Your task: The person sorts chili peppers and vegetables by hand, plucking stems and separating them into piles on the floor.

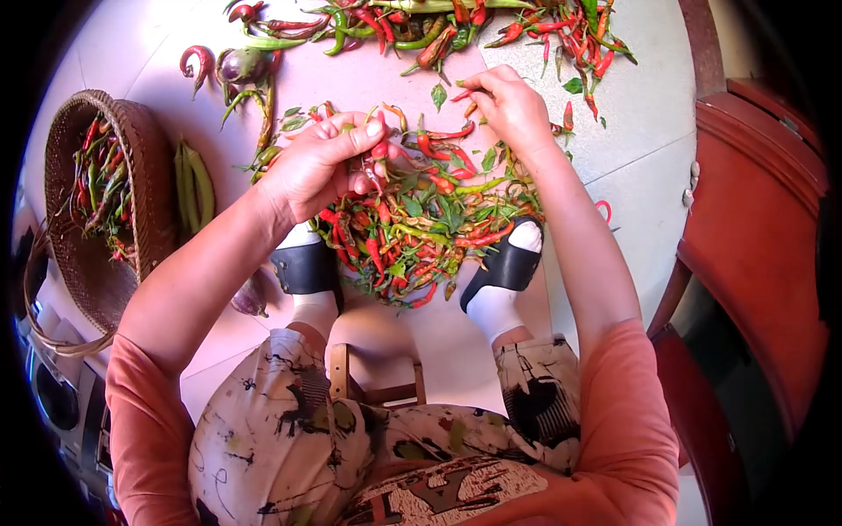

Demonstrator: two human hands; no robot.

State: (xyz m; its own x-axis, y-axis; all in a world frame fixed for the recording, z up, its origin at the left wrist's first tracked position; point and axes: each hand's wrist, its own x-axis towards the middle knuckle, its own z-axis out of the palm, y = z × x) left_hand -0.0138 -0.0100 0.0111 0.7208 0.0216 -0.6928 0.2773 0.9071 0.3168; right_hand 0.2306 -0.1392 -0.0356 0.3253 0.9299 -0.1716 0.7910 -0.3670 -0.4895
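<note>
My left hand (pixel 317 167) is closed around several red chili peppers (pixel 379 149), its thumb pressed on top near their stems. To the right, my right hand (pixel 516 116) pinches a small red chili pepper (pixel 462 95) between thumb and fingertips. Both hands are raised above a loose pile of red and green chili peppers (pixel 425 232), mixed with leaves, on the floor between my feet. More chili peppers (pixel 377 22) are spread along the far side, and another group (pixel 579 39) lies at the far right.
On the left stands a tilted wicker basket (pixel 156 197) with chili peppers inside. Beside it lie long green pods (pixel 195 186) and a purple eggplant (pixel 251 296). A rounder purple vegetable (pixel 242 66) sits farther off. Red wooden furniture (pixel 759 210) stands at right; a wooden stool (pixel 340 370) is below me.
</note>
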